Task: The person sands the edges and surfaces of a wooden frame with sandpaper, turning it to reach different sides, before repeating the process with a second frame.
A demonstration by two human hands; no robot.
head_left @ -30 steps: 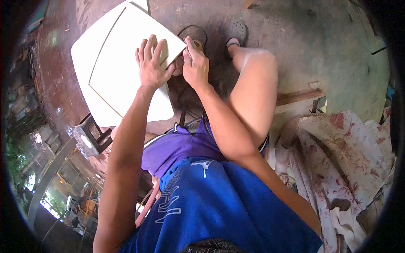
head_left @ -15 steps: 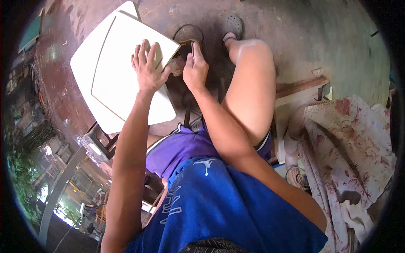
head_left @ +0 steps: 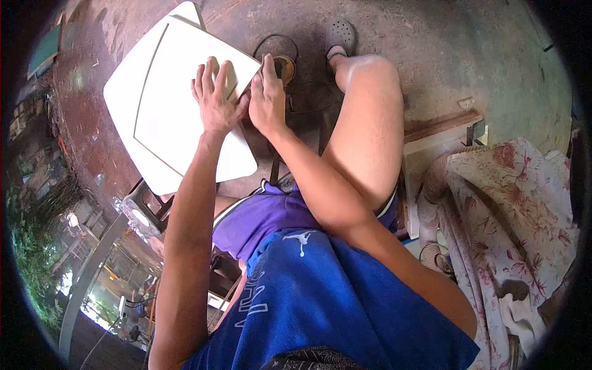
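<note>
Beneath the spread fingers of the left hand lies a white panel, extending well to their left; those fingers rest flat, closed round nothing; the right hand has its fingers nearly straight, by the panel's right edge, though whether they grip it I cannot tell; one corner points toward those fingertips; the long axis is unclear, partly covered.

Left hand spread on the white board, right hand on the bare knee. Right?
Not the right hand: the head view shows it at the board's edge, away from the knee. The left hand is spread on the white board.
</note>
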